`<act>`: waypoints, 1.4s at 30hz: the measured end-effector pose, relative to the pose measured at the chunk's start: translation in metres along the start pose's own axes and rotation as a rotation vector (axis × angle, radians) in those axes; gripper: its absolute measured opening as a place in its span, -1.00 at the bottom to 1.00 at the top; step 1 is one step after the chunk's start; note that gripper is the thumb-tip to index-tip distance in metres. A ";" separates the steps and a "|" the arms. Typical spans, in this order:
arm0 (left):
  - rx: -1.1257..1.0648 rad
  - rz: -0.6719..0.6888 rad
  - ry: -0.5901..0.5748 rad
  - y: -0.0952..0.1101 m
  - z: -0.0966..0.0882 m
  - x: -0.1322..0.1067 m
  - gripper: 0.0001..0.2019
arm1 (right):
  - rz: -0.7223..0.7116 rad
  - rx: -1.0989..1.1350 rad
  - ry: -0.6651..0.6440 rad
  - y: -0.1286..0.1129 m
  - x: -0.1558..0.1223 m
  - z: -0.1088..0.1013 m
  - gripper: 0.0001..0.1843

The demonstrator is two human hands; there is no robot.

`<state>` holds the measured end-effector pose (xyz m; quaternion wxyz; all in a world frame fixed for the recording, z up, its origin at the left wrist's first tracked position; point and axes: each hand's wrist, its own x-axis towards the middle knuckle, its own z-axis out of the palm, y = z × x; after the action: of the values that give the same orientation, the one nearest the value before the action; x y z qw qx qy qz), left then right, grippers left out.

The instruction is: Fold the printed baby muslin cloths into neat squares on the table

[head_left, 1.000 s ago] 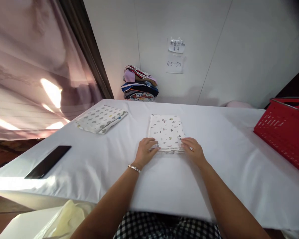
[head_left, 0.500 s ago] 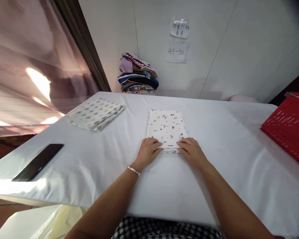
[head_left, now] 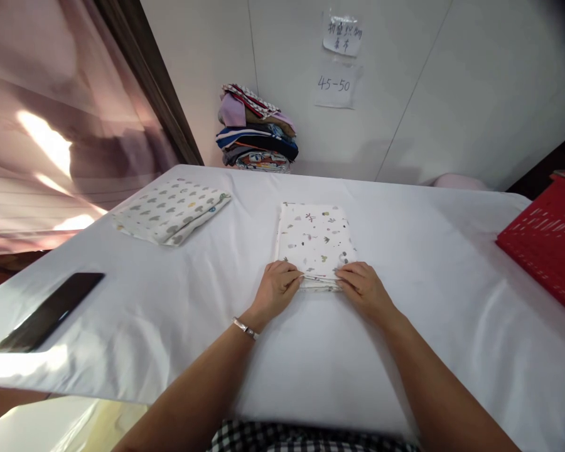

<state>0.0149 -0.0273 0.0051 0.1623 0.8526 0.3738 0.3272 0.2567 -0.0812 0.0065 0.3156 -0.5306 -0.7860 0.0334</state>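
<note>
A folded white cloth (head_left: 314, 238) with small plant-like prints lies flat in front of me on the white-covered table (head_left: 320, 351). My left hand (head_left: 279, 284) pinches the cloth's near left corner between thumb and fingers. At the near right corner, my right hand (head_left: 361, 285) grips the edge the same way. Between the hands the near edge shows several layers, slightly parted. A silver bracelet (head_left: 245, 328) circles my left wrist.
To the left lies another folded cloth (head_left: 174, 210) with grey prints, and nearer a black phone (head_left: 51, 311). A red basket (head_left: 546, 238) stands at the right edge. Behind the table rises a stack of folded fabrics (head_left: 257, 132), beside paper signs (head_left: 335, 85) on the wall.
The view has shifted slightly. Both hands stay at the cloth's near corners; the left thumb has drawn in against the edge, and the layers there look a little more parted.
</note>
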 end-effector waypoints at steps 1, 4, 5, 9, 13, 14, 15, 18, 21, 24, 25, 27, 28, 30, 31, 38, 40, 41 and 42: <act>-0.008 -0.008 -0.002 0.000 -0.001 0.000 -0.79 | -0.007 -0.005 -0.013 0.000 0.000 0.000 -0.78; -0.031 -0.023 -0.010 0.000 -0.002 0.000 -0.78 | 0.001 -0.001 -0.020 0.000 0.000 0.002 -0.77; -0.036 -0.026 -0.012 0.000 -0.002 0.000 -0.78 | 0.008 0.003 -0.011 0.000 0.000 0.002 -0.77; -0.048 -0.035 -0.016 -0.001 -0.001 0.000 -0.79 | 0.044 0.031 0.031 -0.001 -0.001 0.006 -0.77; -0.068 -0.046 -0.020 -0.002 -0.001 0.000 -0.79 | 0.065 0.047 0.045 -0.002 -0.002 0.008 -0.78; -0.070 -0.044 -0.022 -0.002 -0.001 0.000 -0.79 | 0.064 0.049 0.046 -0.002 -0.002 0.008 -0.77; -0.070 -0.040 -0.021 -0.001 -0.001 0.000 -0.79 | 0.061 0.051 0.049 -0.003 -0.001 0.007 -0.77; -0.052 -0.015 -0.014 -0.001 -0.001 0.001 -0.80 | 0.041 0.050 0.076 -0.003 -0.002 0.006 -0.78; -0.025 0.011 -0.020 -0.002 -0.001 0.000 -0.80 | 0.017 0.034 0.053 -0.001 -0.002 0.005 -0.79; -0.016 0.018 -0.003 -0.004 0.001 0.000 -0.81 | -0.002 0.018 0.017 0.001 -0.002 0.005 -0.79; -0.021 0.020 0.015 -0.004 0.002 -0.001 -0.82 | -0.002 0.015 0.019 0.001 -0.002 0.005 -0.79; -0.040 0.031 0.055 -0.005 0.003 -0.001 -0.82 | 0.016 0.024 0.026 0.000 -0.002 0.004 -0.78; -0.050 0.038 0.075 -0.006 0.004 -0.002 -0.81 | 0.033 0.035 0.031 -0.002 -0.003 0.004 -0.77; -0.071 0.052 0.102 -0.007 0.004 -0.003 -0.76 | 0.058 0.068 0.050 -0.004 -0.003 0.004 -0.76; -0.081 0.056 0.111 -0.007 0.005 -0.003 -0.74 | 0.064 0.084 0.065 -0.005 -0.003 0.004 -0.75; -0.029 0.073 0.063 -0.009 0.005 -0.005 -0.70 | 0.034 0.062 0.037 -0.006 -0.005 0.005 -0.72; -0.007 0.087 0.038 -0.006 0.004 -0.004 -0.74 | 0.013 0.036 0.038 -0.006 -0.004 0.005 -0.73; 0.007 0.090 0.024 -0.005 0.003 -0.004 -0.77 | 0.000 0.020 0.030 -0.006 -0.004 0.004 -0.74; 0.023 0.090 0.008 -0.004 0.003 -0.003 -0.80 | -0.011 0.002 0.017 -0.006 -0.003 0.004 -0.75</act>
<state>0.0129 -0.0274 -0.0003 0.1360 0.8691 0.3393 0.3332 0.2501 -0.0854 0.0044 0.3230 -0.5263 -0.7861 0.0278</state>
